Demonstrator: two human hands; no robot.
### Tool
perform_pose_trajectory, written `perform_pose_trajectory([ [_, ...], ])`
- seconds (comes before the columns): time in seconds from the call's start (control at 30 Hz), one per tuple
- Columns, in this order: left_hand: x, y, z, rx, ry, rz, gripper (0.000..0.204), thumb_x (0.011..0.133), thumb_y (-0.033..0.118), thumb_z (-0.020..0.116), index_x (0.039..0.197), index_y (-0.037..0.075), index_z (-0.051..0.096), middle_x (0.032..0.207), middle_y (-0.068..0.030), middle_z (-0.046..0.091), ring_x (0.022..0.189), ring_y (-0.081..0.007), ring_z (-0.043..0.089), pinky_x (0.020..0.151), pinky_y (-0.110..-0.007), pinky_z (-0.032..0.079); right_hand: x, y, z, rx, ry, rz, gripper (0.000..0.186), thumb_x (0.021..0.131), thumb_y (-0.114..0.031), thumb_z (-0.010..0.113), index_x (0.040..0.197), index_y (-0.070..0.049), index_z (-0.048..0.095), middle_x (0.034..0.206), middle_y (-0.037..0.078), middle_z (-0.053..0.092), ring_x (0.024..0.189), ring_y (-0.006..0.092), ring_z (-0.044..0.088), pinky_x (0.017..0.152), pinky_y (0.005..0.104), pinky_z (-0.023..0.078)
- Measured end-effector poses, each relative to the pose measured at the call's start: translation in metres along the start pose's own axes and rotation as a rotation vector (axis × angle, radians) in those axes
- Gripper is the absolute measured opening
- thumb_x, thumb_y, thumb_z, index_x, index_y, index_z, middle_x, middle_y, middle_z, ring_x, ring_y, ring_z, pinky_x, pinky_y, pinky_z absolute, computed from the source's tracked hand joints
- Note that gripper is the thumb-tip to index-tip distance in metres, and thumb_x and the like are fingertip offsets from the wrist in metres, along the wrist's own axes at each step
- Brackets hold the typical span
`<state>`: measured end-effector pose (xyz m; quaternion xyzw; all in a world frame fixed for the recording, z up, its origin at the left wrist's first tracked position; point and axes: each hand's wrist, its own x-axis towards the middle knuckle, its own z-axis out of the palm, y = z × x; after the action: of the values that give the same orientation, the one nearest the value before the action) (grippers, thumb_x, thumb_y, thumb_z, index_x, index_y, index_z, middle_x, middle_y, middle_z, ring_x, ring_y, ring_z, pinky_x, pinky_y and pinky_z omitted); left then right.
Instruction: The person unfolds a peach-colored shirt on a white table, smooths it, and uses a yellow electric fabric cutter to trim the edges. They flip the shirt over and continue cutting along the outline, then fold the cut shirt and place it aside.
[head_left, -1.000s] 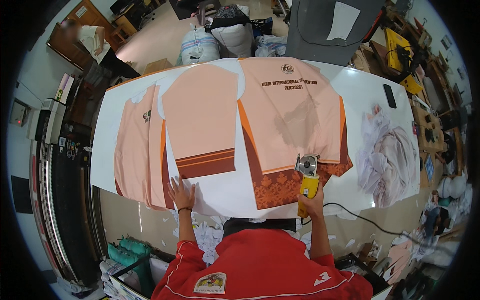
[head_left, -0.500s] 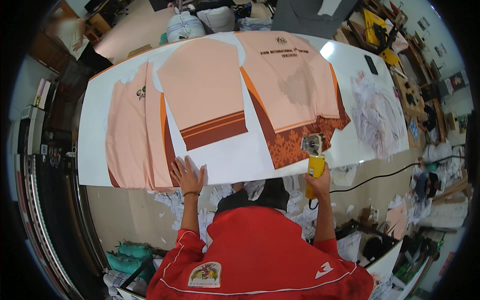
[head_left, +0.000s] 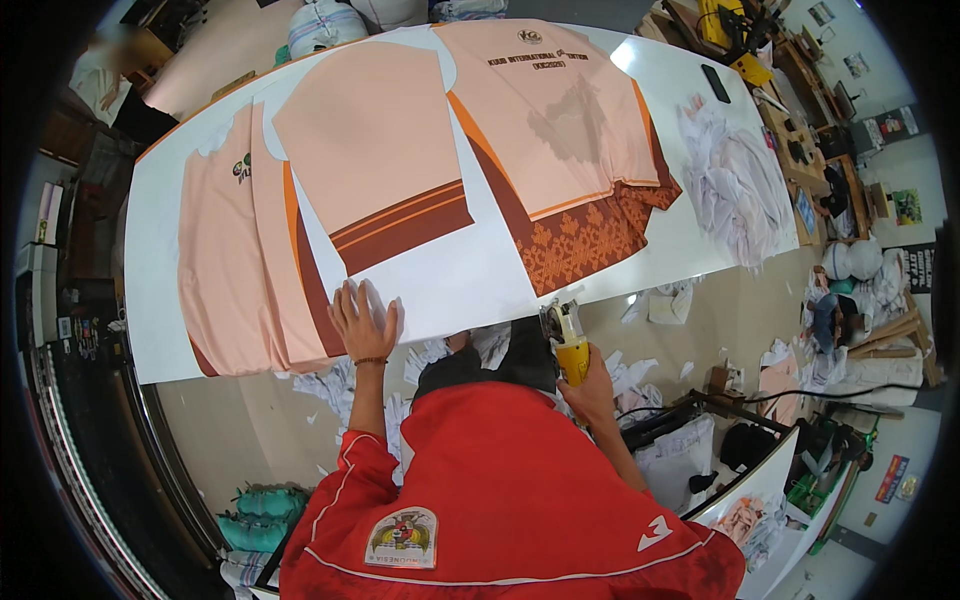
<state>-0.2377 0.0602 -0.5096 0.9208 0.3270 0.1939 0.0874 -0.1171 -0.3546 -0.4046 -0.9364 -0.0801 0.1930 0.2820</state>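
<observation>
My left hand [head_left: 362, 322] lies palm down at the table's near edge, fingers spread, beside the maroon side strip of a peach fabric panel [head_left: 225, 250] on the left. My right hand [head_left: 588, 388] is wrapped around a yellow handheld electric fabric cutter [head_left: 572, 355]. Its round metal head is just off the near edge, apart from the fabric. A peach sleeve-shaped panel [head_left: 375, 140] with a striped maroon hem lies in the middle. Right of it, a printed peach panel [head_left: 560, 130] has a patterned maroon hem, folded at its right corner, and a dark patch.
The white table [head_left: 440, 290] carries a crumpled pile of whitish fabric [head_left: 735, 190] and a black phone [head_left: 716, 83] at right. A black cord [head_left: 840, 392] runs off to the right. Fabric scraps [head_left: 335, 385] litter the floor. Another person [head_left: 115, 95] is at far left.
My right hand has brought the cutter leftward and toward me, from the patterned hem to just off the table edge. My left hand stays flat at the edge. The view has shifted slightly.
</observation>
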Motion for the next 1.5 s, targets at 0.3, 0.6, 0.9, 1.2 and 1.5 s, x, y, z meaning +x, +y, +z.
perform_pose_trajectory([
  [0.3,0.002,0.002,0.000,-0.005,0.039,0.019,0.071,0.093,0.046,0.077,0.151,0.010,0.059,0.162,-0.0213,0.047,0.153,-0.0444,0.038,0.126,-0.063,0.028,0.027,-0.017,-0.010,-0.149,-0.030,-0.050,0.081,0.088,-0.042,0.080,0.152,-0.005,0.045,0.106,0.031,0.073,0.096,0.0532,0.072,0.082,0.0600,0.057],
  [0.6,0.003,0.004,-0.003,-0.020,0.066,0.018,0.069,0.092,0.044,0.079,0.148,0.009,0.061,0.159,-0.0207,0.049,0.148,-0.0440,0.042,0.124,-0.061,0.033,0.039,-0.029,-0.011,-0.170,-0.041,-0.064,0.077,0.089,-0.040,0.079,0.149,-0.006,0.046,0.102,0.031,0.073,0.095,0.0531,0.072,0.081,0.0606,0.056],
  [0.9,0.004,0.005,-0.005,-0.021,0.074,0.013,0.068,0.091,0.042,0.080,0.147,0.008,0.063,0.157,-0.0213,0.051,0.147,-0.0443,0.043,0.123,-0.061,0.034,0.048,-0.036,-0.013,-0.159,-0.078,-0.058,0.075,0.089,-0.039,0.079,0.148,-0.006,0.046,0.102,0.031,0.074,0.095,0.0533,0.072,0.080,0.0609,0.056],
  [1.2,0.004,0.005,-0.005,-0.034,0.077,0.011,0.066,0.090,0.041,0.081,0.146,0.009,0.064,0.155,-0.0218,0.052,0.147,-0.0445,0.044,0.123,-0.061,0.034,0.066,-0.050,-0.011,-0.165,-0.080,-0.064,0.071,0.091,-0.038,0.078,0.146,-0.010,0.044,0.103,0.031,0.074,0.096,0.0556,0.070,0.079,0.0627,0.055],
  [1.5,0.004,0.004,-0.005,-0.067,0.087,0.004,0.065,0.089,0.042,0.081,0.143,0.010,0.065,0.154,-0.0214,0.054,0.146,-0.0441,0.045,0.122,-0.061,0.035,0.097,-0.082,-0.012,-0.136,-0.091,-0.096,0.069,0.090,-0.037,0.077,0.145,-0.010,0.045,0.102,0.031,0.074,0.097,0.0555,0.070,0.081,0.0630,0.055],
])
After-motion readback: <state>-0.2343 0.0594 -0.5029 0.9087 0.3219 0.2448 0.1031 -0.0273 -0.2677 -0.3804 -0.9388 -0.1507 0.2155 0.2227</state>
